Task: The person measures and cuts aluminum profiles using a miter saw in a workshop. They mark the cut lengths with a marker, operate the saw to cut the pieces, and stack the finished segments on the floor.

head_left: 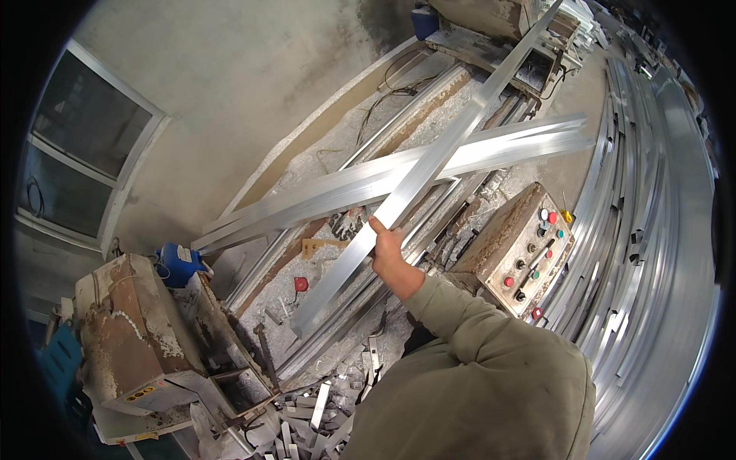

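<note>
My right hand [392,262] is closed on the edge of a long silvery aluminium bar [406,192], its thumb side uppermost and the other fingers mostly hidden. The bar runs from low left of the hand up to the machine head [491,17] at the far right. Its near end hangs above the machine bed. Under it, crossing at an angle, lie wide aluminium profiles [307,198], resting over the bed. Nearby on the bed are a small red object [300,284] and a piece of cardboard [322,247]. My left hand is out of sight.
A control box [510,253] with coloured buttons stands right of my hand. Beyond it lie many long aluminium profiles [613,253]. At the left are a worn machine housing [126,330] and a blue container [180,264]. Metal offcuts [318,410] cover the ground at the bottom.
</note>
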Demonstrator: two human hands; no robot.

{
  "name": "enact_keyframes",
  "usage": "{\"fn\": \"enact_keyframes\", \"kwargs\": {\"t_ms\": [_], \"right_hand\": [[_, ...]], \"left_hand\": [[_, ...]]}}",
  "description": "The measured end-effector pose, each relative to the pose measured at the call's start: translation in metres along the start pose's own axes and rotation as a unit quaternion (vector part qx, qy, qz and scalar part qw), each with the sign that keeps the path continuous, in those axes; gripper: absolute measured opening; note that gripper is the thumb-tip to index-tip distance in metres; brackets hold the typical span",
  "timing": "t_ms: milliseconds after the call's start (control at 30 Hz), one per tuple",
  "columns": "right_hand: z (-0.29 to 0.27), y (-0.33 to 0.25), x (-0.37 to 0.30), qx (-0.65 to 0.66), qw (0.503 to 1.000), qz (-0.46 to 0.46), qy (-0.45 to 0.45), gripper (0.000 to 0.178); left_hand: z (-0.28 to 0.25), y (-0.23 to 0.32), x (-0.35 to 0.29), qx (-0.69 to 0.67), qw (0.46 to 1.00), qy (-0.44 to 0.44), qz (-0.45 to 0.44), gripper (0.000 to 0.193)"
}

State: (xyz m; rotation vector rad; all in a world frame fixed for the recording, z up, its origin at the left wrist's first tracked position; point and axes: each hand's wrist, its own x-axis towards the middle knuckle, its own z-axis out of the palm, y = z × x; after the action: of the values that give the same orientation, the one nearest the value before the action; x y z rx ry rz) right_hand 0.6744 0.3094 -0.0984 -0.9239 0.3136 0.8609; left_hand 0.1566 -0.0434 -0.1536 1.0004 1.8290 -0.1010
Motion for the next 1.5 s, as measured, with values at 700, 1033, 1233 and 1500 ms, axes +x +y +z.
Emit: {"fn": "enact_keyframes", "kwargs": {"t_ms": [700,1033,1233,1500], "right_hand": [[-0.005,-0.017,-0.009,-0.133,0.965,0.147,-0.171,0.038],[-0.033,0.001,-0.024,-0.158,0.942,0.197,-0.219,0.043],[-0.046,-0.003,-0.005,-0.139,0.935,0.183,-0.270,0.047],[-0.032,0.005,-0.025,-0.171,0.946,0.146,-0.234,0.055]], "left_hand": [[-0.154,0.185,0.028,-0.103,0.844,0.376,0.368,0.035],[-0.210,0.256,0.158,-0.169,0.915,0.148,0.334,0.041],[-0.189,0.251,0.138,-0.179,0.831,0.283,0.445,0.024],[-0.305,0.189,-0.061,0.013,0.531,0.603,0.595,0.019]]}}
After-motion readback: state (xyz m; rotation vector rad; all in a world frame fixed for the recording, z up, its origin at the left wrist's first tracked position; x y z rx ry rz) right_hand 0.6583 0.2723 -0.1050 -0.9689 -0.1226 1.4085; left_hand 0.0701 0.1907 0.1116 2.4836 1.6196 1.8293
